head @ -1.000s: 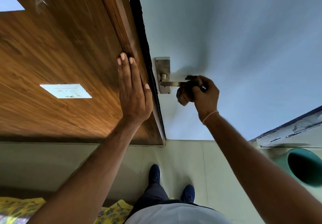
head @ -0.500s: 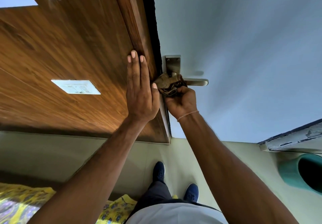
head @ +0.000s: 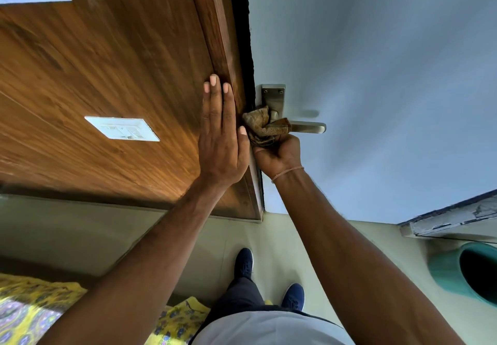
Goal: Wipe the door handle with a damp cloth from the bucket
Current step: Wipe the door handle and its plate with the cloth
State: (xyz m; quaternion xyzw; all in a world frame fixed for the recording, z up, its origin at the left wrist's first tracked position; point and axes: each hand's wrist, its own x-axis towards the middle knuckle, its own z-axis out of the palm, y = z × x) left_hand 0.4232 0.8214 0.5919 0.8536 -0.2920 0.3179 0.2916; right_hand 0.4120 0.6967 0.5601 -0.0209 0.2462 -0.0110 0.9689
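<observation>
A metal lever door handle [head: 309, 127] with a backplate [head: 273, 97] sits on the pale blue door [head: 376, 76]. My right hand [head: 279, 154] grips a brown patterned cloth [head: 262, 125] pressed around the handle's inner end, near the pivot. The lever's outer end sticks out bare to the right. My left hand [head: 222, 135] lies flat with fingers extended on the wooden frame [head: 215, 35] just left of the handle. A teal bucket [head: 468, 274] stands on the floor at the lower right.
A white switch plate [head: 121, 128] is set in the wood panel on the left. Yellow patterned fabric [head: 32, 312] lies at the bottom left. My blue shoes [head: 243, 264] stand on the pale floor. A worn white ledge [head: 451, 221] runs above the bucket.
My right hand slid the cloth from the lever's outer end to its inner end by the backplate and stays there. The left hand keeps resting on the frame.
</observation>
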